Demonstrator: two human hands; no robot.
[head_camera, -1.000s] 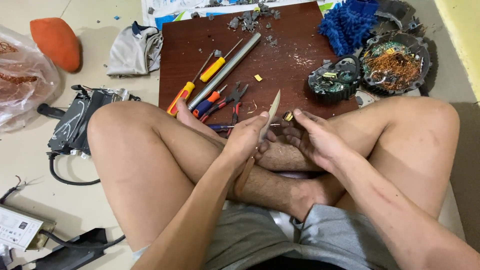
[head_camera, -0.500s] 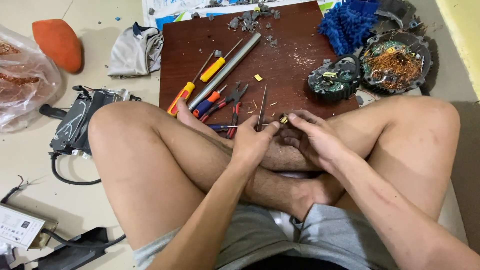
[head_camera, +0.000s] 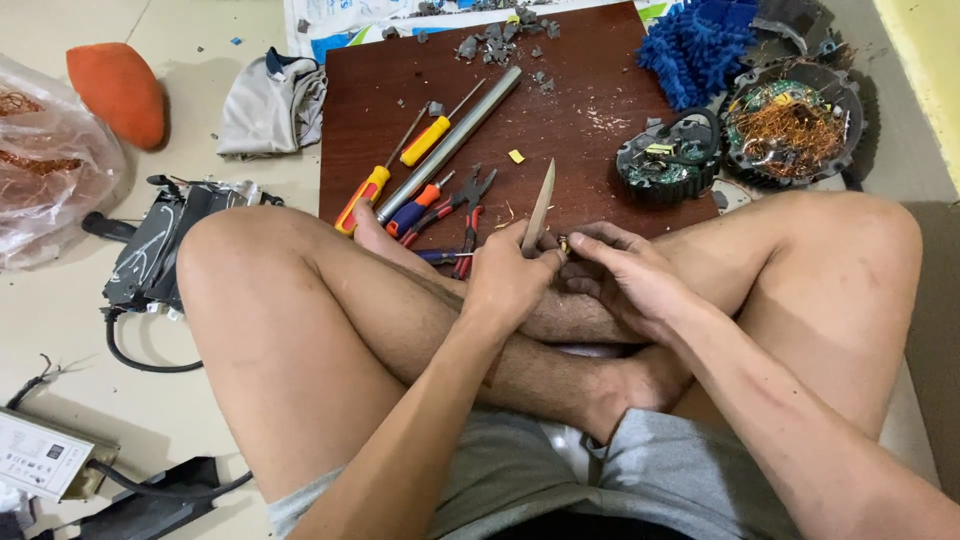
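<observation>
You have bare dark-red wooden board (head_camera: 590, 150) ahead, hemmed left by the long grey metal tube (head_camera: 450, 143) and right by the round black motor housing (head_camera: 668, 160).

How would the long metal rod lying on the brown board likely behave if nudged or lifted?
The metal rod looks round and smooth, so a sideways nudge would probably roll it, though the yellow-handled screwdriver beside it might stop it. It appears straight and rigid, likely staying stiff when lifted. Being metal, it is probably heavy for its thickness.

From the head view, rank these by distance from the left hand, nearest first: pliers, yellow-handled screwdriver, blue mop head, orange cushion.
1. Pliers: on the board just ahead of the left hand.
2. Yellow-handled screwdriver: farther up the board, to the left.
3. Blue mop head: the board's far right corner.
4. Orange cushion: on the floor, far left.
</observation>
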